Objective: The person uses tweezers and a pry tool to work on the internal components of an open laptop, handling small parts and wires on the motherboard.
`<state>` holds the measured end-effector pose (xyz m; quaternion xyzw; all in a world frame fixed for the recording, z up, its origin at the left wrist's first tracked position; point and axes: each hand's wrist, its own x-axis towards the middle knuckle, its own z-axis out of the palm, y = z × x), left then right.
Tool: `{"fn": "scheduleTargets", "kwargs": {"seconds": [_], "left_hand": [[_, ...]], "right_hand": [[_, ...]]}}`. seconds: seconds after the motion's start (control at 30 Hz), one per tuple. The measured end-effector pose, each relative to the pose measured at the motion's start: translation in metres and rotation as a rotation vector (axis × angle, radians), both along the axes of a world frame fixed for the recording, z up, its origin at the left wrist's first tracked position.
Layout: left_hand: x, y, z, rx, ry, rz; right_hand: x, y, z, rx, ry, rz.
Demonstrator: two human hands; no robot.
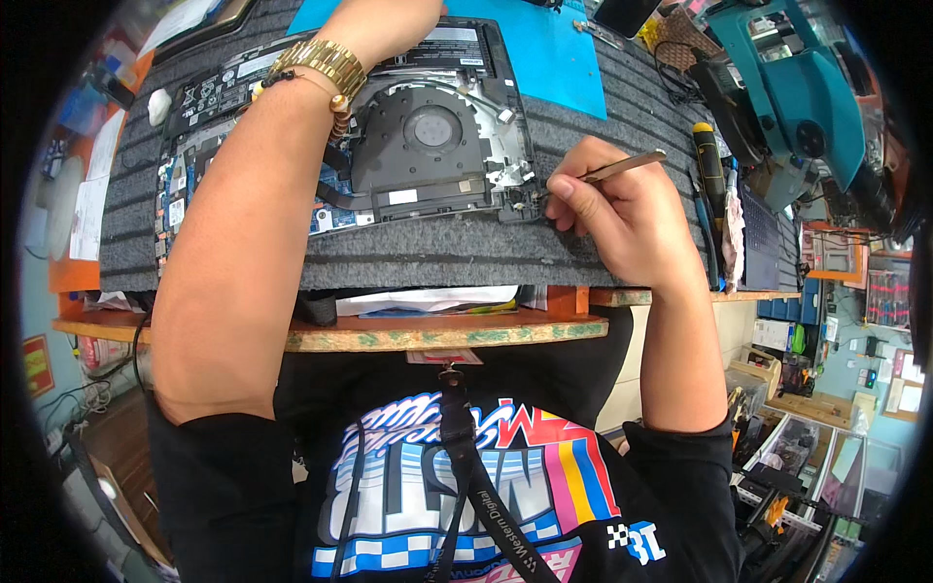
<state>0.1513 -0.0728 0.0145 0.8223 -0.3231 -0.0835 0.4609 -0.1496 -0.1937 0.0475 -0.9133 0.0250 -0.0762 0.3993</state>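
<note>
A laptop base with its bottom cover off lies on the grey ribbed mat (389,255), its fan (430,128), black battery (222,85) and blue circuit board (335,180) exposed. My left hand (384,27) reaches over it to the far edge; its fingers run out of the picture at the top. My left forearm covers part of the board. At the near right corner of the laptop, my right hand (617,204) is closed round a slim metal tool, apparently tweezers (627,166). Their back end sticks out above the hand, while the tips are hidden by the fingers.
A blue sheet (559,68) lies beyond the laptop. Right of my hand are a yellow-and-black screwdriver (708,155) and crumpled tissue (734,238). A large teal device (792,92) stands at the far right. The wooden bench edge (447,335) is close to my body.
</note>
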Motion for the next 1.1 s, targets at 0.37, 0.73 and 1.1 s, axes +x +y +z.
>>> {"fn": "scheduleTargets", "kwargs": {"seconds": [0.37,0.73,1.1], "left_hand": [[-0.002,0.005,-0.001,0.0,0.001,0.032],[0.032,-0.012,-0.044,0.189,-0.783,-0.087],[-0.007,0.004,0.004,0.008,0.049,0.076]], "right_hand": [[0.015,-0.005,0.01,0.057,0.123,0.003],[0.019,-0.001,0.018,0.062,0.188,-0.012],[0.007,-0.003,0.008,0.001,0.076,0.052]]}}
